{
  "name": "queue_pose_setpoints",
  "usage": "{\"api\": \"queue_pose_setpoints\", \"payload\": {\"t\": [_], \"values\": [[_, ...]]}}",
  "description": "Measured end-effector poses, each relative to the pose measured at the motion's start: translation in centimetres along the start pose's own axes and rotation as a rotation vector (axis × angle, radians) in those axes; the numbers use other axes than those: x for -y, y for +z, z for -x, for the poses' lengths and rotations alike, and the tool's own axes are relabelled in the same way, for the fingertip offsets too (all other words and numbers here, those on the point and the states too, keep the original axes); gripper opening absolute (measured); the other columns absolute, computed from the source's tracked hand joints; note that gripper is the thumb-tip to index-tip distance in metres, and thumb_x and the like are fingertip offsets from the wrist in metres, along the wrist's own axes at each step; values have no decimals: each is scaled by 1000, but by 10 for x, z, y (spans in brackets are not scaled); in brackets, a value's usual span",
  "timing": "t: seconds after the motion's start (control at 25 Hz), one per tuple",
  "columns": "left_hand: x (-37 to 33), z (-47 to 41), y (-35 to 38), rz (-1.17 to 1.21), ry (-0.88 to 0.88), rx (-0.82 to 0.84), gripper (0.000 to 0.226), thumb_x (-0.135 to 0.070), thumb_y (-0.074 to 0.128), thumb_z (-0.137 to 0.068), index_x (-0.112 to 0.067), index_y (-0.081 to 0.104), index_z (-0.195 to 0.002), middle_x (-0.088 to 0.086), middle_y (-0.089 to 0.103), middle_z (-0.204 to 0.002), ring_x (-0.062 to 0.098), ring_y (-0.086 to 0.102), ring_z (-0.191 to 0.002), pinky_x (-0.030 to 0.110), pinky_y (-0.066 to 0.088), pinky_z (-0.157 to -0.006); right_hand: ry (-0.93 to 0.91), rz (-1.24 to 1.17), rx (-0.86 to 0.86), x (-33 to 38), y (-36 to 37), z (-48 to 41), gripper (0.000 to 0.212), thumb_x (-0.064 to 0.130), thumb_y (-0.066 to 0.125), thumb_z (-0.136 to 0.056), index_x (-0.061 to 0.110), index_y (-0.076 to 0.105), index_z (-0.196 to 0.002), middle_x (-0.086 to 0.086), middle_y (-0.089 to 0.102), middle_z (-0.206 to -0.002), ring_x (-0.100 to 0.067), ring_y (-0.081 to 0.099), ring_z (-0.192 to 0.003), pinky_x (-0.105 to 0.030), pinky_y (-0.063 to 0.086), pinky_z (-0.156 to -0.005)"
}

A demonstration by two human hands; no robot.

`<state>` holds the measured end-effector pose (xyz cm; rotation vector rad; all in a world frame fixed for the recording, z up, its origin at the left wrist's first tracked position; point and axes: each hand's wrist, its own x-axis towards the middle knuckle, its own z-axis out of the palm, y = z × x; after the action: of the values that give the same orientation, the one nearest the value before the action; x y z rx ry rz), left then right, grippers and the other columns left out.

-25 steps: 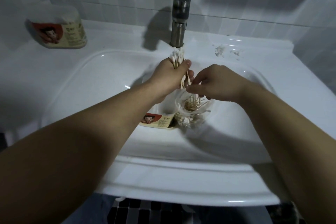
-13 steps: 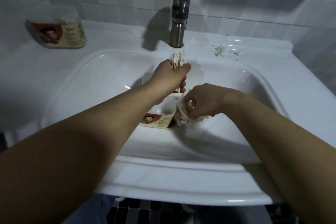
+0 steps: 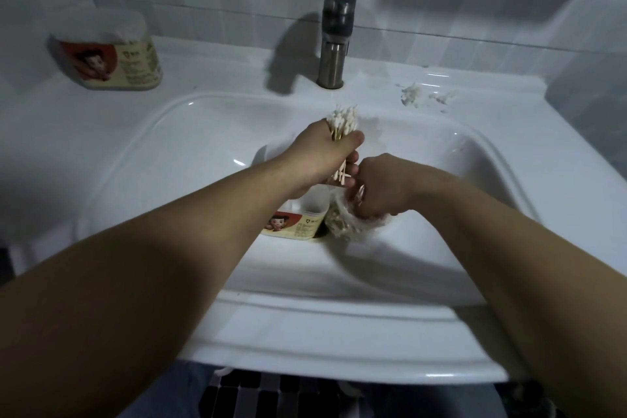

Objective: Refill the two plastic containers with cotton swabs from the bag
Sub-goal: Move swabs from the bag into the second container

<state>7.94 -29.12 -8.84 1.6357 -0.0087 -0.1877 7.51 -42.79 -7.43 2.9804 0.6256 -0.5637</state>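
My left hand [image 3: 325, 159] grips an upright bundle of cotton swabs [image 3: 342, 122] over the sink basin; white tips stick out above and below the fist. Under it an open plastic container [image 3: 298, 224] with a red and cream label stands in the basin. Right beside the container lies the clear plastic bag of swabs [image 3: 346, 224]. My right hand [image 3: 380, 187] reaches down into the bag's mouth, its fingers curled inside and hidden. A second container [image 3: 112, 51], closed with a clear lid and filled, stands on the counter at the back left.
A metal faucet [image 3: 334, 37] rises behind the white sink [image 3: 305, 326]. Bits of white fluff [image 3: 412, 97] lie on the counter at the back right. Tiled walls close in behind and to the right. Dark floor tiles show below the sink's front edge.
My right hand dropped from beside the bundle down into the bag and has stayed there. My left hand keeps the swab bundle, shifted slightly lower.
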Motion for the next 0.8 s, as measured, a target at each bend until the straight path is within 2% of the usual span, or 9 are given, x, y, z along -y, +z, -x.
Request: {"api": "queue_pose_setpoints", "payload": {"t": [0.12,0.2,0.36,0.52,0.6,0.68,0.8], "values": [[4,-4,-1,-61,-6,-18,13,-22,59,-102,-9,61,-99,6,65,-75,24,68,-67,57,62,-79,-17,-21,-112,-2,-5,-1,22,24,65,-87,17,63,-67,-1,61,-67,-18,59,-66,-27,42,-57],[5,-6,-2,-93,-13,-28,15,-24,60,-102,-9,62,-100,5,66,-75,26,71,-71,60,61,-79,-2,-106,-150,-6,-11,0,13,23,67,-87,20,75,-77,2,68,-70,-15,63,-69,-26,47,-60],[7,-6,-2,-121,-9,-27,16,-25,58,-102,-10,62,-104,5,68,-78,21,72,-73,60,61,-80,52,-364,-191,-20,-21,9,20,11,66,-86,27,79,-87,11,65,-50,-4,59,-43,-14,43,-45],[11,-9,-4,-207,-13,-26,20,-31,57,-102,-13,65,-108,8,74,-98,22,74,-88,55,63,-77,88,-562,-391,-30,-23,8,18,7,69,-84,21,80,-85,4,74,-64,-4,63,-46,-8,39,-42],[13,-11,-5,-236,-31,-27,24,-34,57,-102,-13,65,-111,12,73,-106,27,73,-94,53,64,-77,98,-626,-454,-33,-24,8,17,8,70,-84,22,79,-85,5,75,-66,-3,61,-45,-10,40,-42],[15,-13,-6,-262,-38,-37,27,-36,58,-101,-13,65,-111,14,72,-106,31,73,-95,55,63,-79,93,-668,-465,-34,-25,8,16,8,70,-84,22,78,-85,5,75,-66,-3,60,-46,-13,42,-43],[17,-15,-6,-230,-36,-17,26,-35,58,-101,-13,66,-111,13,73,-107,32,74,-96,55,63,-80,83,-710,-459,-33,-23,8,14,6,70,-85,19,77,-86,1,75,-66,-8,69,-54,-20,51,-54]]}}
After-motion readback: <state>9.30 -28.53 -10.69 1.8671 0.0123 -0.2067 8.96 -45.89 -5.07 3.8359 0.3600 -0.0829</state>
